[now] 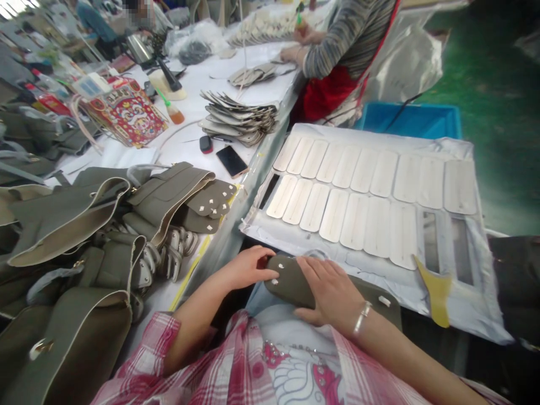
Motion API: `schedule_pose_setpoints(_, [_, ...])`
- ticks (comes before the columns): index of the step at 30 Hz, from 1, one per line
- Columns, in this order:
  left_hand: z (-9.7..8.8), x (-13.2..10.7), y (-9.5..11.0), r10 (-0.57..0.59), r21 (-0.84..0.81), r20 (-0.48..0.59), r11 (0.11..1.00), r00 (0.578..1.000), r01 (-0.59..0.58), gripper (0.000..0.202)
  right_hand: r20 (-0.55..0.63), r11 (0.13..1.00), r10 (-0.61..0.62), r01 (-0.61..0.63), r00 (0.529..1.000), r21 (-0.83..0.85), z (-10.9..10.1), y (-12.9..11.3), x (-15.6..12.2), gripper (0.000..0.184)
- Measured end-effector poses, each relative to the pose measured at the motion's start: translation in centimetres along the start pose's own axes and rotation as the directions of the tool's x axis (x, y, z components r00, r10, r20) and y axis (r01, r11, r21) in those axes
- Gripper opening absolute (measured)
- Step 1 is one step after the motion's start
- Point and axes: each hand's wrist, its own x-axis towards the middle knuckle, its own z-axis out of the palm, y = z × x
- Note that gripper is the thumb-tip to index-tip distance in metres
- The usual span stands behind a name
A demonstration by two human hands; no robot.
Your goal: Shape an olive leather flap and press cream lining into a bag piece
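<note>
An olive-green leather flap piece [290,281] with small white tabs lies across my lap. My left hand [246,267] grips its left end, fingers curled over the edge. My right hand [331,292] presses flat on its right part, with a silver bracelet at the wrist. Just beyond them lies a white board [422,292] carrying two rows of cream oblong pieces [354,216], with a yellow scraper [436,292] at its right front.
Olive-green bags [76,236] and a stack of flaps [211,205] crowd the table at left. A phone [231,161], stacked grey pieces [238,118] and a patterned red bag [126,112] lie farther back. A co-worker in a striped top [341,39] works beyond; a blue bin [411,121] stands on the floor.
</note>
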Motion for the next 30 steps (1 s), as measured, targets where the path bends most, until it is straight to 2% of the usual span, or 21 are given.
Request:
schedule_pose_setpoints(2, [0.1,-0.3,2.2,0.097,0.248,-0.099,0.966,0.990,-0.069,0.051,0.025,0.995,0.090,-0.092,0.996,0.047,-1.6,3.4,-3.4,0.090])
schedule_pose_setpoints(4, [1.4,0.1,4.4,0.233,0.407,-0.099,0.897,0.967,-0.174,0.064,0.046,0.945,0.257,-0.261,0.965,0.199,-2.9,6.8,-7.5,0.080])
schedule_pose_setpoints(5, [2.5,0.6,5.6,0.310,0.457,-0.054,0.853,0.949,-0.253,0.071,0.053,0.881,0.351,-0.349,0.935,0.319,-3.3,8.2,-9.4,0.073])
schedule_pose_setpoints(7, [5.7,2.1,7.7,0.436,0.493,0.085,0.763,0.896,-0.418,0.086,0.092,0.675,0.502,-0.457,0.860,0.580,-3.4,10.1,-12.4,0.056])
schedule_pose_setpoints(9, [9.4,4.0,9.5,0.498,0.470,0.229,0.696,0.837,-0.543,0.100,0.151,0.486,0.543,-0.456,0.826,0.745,-2.6,10.8,-14.0,0.042])
schedule_pose_setpoints(10, [11.2,4.9,10.2,0.502,0.455,0.278,0.682,0.819,-0.572,0.104,0.167,0.434,0.541,-0.443,0.825,0.784,-2.1,10.8,-14.3,0.039])
schedule_pose_setpoints(12, [14.1,6.4,11.1,0.485,0.441,0.319,0.684,0.814,-0.581,0.107,0.147,0.400,0.559,-0.421,0.816,0.814,-1.1,10.4,-14.2,0.034])
schedule_pose_setpoints(14, [15.6,7.3,11.4,0.463,0.449,0.306,0.700,0.832,-0.555,0.103,0.094,0.396,0.591,-0.389,0.801,0.832,-0.3,10.1,-13.9,0.032])
schedule_pose_setpoints(17, [16.1,7.6,11.8,0.427,0.466,0.277,0.724,0.861,-0.509,0.086,0.040,0.402,0.588,-0.335,0.808,0.852,0.3,10.3,-13.7,0.031])
schedule_pose_setpoints(22, [15.5,7.5,12.8,0.392,0.469,0.278,0.742,0.877,-0.480,0.060,0.058,0.363,0.611,-0.344,0.790,0.866,0.7,11.2,-13.8,0.031])
schedule_pose_setpoints(26, [15.4,7.6,13.3,0.373,0.456,0.296,0.754,0.879,-0.474,0.059,0.022,0.398,0.656,-0.371,0.754,0.839,0.4,10.9,-14.0,0.029])
schedule_pose_setpoints(30, [15.4,7.6,13.5,0.368,0.449,0.299,0.760,0.880,-0.470,0.059,-0.037,0.435,0.662,-0.343,0.749,0.832,0.1,10.1,-14.4,0.023])
